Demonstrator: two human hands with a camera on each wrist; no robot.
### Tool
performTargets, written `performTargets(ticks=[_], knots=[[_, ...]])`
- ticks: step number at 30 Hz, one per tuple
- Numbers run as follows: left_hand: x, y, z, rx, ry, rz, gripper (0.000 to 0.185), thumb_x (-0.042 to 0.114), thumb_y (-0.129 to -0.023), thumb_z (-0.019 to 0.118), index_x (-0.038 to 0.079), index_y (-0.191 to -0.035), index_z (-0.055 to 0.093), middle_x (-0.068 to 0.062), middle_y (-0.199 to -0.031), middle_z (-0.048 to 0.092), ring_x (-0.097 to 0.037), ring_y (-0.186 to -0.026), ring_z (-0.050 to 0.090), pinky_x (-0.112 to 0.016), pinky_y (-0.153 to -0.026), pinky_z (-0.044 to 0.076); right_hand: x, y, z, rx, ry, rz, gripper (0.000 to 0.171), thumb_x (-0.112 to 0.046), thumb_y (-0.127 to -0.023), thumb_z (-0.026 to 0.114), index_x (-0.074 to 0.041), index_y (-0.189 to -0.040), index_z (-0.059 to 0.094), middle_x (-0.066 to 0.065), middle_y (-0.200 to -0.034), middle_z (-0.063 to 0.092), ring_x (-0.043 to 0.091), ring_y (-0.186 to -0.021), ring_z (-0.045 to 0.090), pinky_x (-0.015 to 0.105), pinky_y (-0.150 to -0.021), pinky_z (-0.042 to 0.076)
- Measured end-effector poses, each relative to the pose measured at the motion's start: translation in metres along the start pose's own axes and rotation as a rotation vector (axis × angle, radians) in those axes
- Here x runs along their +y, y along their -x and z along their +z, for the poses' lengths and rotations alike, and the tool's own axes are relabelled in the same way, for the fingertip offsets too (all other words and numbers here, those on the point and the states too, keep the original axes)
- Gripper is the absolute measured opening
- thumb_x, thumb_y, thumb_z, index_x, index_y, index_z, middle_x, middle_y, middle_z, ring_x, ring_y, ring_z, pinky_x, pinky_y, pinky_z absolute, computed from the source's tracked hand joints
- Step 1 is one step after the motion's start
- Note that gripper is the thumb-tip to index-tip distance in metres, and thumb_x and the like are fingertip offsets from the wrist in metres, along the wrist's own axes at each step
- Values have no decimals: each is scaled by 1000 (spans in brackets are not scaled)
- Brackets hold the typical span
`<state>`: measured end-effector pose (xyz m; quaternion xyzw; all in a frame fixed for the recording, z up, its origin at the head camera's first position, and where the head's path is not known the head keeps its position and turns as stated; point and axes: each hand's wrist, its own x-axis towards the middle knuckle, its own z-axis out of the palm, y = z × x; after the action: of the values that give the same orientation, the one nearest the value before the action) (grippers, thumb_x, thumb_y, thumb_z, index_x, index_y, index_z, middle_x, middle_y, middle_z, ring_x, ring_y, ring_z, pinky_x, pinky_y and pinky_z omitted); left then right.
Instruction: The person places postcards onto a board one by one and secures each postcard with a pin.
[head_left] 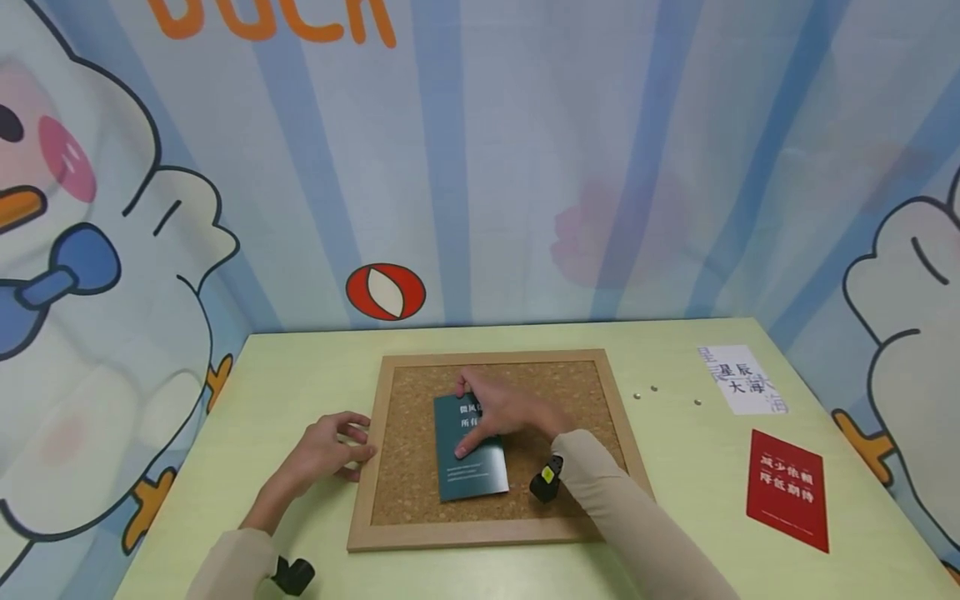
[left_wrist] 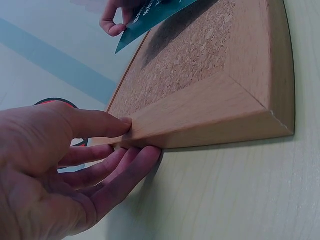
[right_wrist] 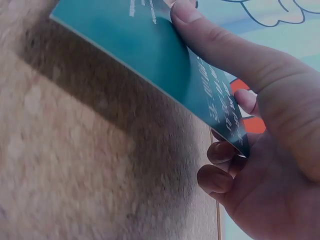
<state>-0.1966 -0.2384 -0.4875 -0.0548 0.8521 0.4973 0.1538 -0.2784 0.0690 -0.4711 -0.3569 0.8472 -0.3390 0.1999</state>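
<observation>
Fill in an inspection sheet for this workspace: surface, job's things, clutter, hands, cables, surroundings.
Surface: pale table
Job's things: green card, tilted over the corkboard
Clutter: white card, red card and three tiny pieces, all right of the corkboard
Hands: left hand grips the corkboard's left edge; right hand holds the green card
Cables: nothing seen
Surroundings: striped blue backdrop with cartoon figures

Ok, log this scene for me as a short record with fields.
left hand: holds the left edge of the wood-framed rectangular cork board
right hand: holds a dark teal rectangular card over the board
teal card: at least partly lifted
right of board: three small round metallic pieces, white rectangular card, red rectangular card
surface: pale yellow table
</observation>
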Motion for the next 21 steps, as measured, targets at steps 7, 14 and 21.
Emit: performTargets(ticks=[7, 14, 21], knots=[[1, -1, 0, -3, -7, 2, 50, 3, -93, 76, -5, -137, 54, -20, -117, 63, -22, -82, 69, -38, -66, 63, -2, -4, 10, 21, -12, -19, 82, -39, -70, 98, -12, -123, 41, 4, -115, 49, 18, -102, 51, 33, -90, 45], [-1, -2, 1, -9, -5, 27, 51, 2, -93, 76, -7, -138, 53, -21, -117, 62, -22, -84, 69, -39, -66, 63, -3, -3, 19, 25, 61, -35, 80, -43, -71, 97, -9, -118, 42, 6, -105, 47, 17, -92, 46, 30, -80, 41], [0, -1, 1, -8, -4, 27, 50, 2, -94, 75, -7, -138, 53, -22, -118, 63, -22, -85, 69, -40, -66, 63, -4, -2, 27, 15, 121, -24, 82, -51, -68, 96, -11, -118, 44, 2, -99, 51, 14, -86, 47, 28, -75, 41]])
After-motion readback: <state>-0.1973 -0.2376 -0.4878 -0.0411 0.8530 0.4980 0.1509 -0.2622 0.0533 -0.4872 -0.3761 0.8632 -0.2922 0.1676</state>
